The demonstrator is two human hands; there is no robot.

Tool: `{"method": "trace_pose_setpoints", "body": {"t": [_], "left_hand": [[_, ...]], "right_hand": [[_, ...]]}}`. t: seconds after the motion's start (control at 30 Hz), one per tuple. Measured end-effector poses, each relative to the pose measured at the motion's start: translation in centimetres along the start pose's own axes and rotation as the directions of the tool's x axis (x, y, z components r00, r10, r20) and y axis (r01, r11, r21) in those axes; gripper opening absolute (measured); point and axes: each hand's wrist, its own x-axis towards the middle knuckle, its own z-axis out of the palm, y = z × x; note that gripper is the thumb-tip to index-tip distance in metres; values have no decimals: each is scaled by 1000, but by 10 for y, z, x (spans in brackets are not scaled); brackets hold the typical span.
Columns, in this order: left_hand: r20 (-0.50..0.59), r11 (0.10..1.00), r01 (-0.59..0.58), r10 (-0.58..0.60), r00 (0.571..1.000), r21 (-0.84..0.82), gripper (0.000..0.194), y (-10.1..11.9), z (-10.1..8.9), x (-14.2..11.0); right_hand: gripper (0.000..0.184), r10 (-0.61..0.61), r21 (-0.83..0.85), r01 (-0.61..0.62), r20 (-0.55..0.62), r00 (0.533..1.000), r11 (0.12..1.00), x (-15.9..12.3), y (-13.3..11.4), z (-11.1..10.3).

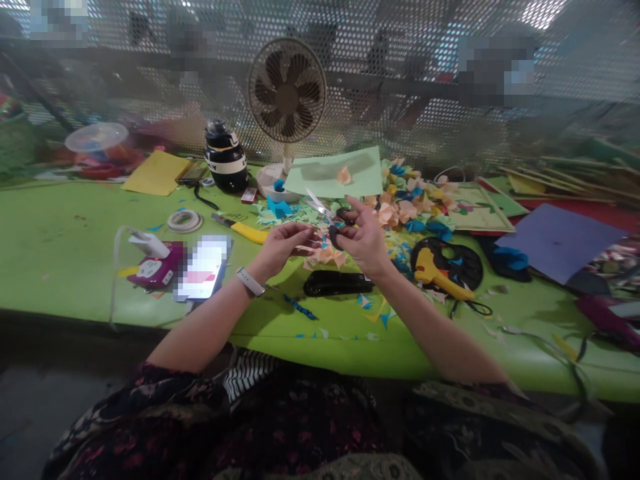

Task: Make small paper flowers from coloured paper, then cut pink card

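My right hand (367, 237) is closed around the black handles of a pair of scissors (319, 202), fingers through the loops. The blades point up and left, slightly apart. Across from it, my left hand (283, 250) pinches what looks like a small pale piece of paper, mostly hidden by the fingers. Peach paper pieces (330, 257) lie just below both hands, among small cut scraps. Behind the scissors, a light green sheet (330, 175) bears one peach paper flower (344, 175). A pile of peach, blue and yellow paper flowers (400, 208) is heaped to its right.
A black stapler (337, 283) lies before my hands; a yellow cutter knife (247, 231), phone (203, 270) and tape roll (185, 221) are left. A yellow glue gun (440, 273) rests right. A fan (287, 93) and black bottle (226, 160) stand behind; purple paper (560, 240) lies far right.
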Motion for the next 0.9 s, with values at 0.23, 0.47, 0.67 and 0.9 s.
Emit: {"method": "trace_pose_setpoints", "body": {"t": [0.23, 0.47, 0.67, 0.9], "left_hand": [[10, 999, 1, -1, 1000, 39, 41, 2, 2, -3], [-3, 992, -22, 22, 1000, 124, 44, -2, 0, 0], [11, 990, -100, 99, 995, 104, 40, 6, -4, 1], [-15, 980, -167, 170, 985, 104, 35, 14, -11, 3]], "right_hand": [[90, -57, -14, 58, 10, 998, 998, 3, 10, -3], [86, -55, -41, 57, 30, 998, 998, 2, 10, -2], [70, 42, 29, -45, 82, 996, 999, 3, -3, -9], [59, 268, -3, -281, 308, 913, 960, 3, -22, -22]]}}
